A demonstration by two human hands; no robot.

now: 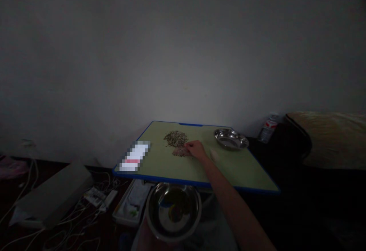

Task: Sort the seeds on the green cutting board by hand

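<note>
The right hand (pixel 197 150) is held over the pale worktop (pixel 171 168), and its fingers (pixel 189 144) are bent, with the tips brought down to the piles. It cannot be told if a grain is pinched by them, as the tips are too small and dim. Just left of the fingers and a bit farther off, the dark pile (pixel 175 138) is seen, made of dark and light bits spread out. Just below the fingers, on the near side, the pink pile (pixel 180 152) is found, and the two piles almost meet.

Well to the right of the fingers, a shiny dish (pixel 231 141) is set near the worktop's edge. Between it and the fingers, a small pale thing (pixel 214 155) is seen close by the wrist. Well to the left of the fingers, a bright screen (pixel 134 156) is blurred out.

Nearer than the fingers, past the worktop's blue edge, a bowl (pixel 174 226) is seen lower down. A pink shape is dimly shown beside it, but it cannot be told if that is the left hand.
</note>
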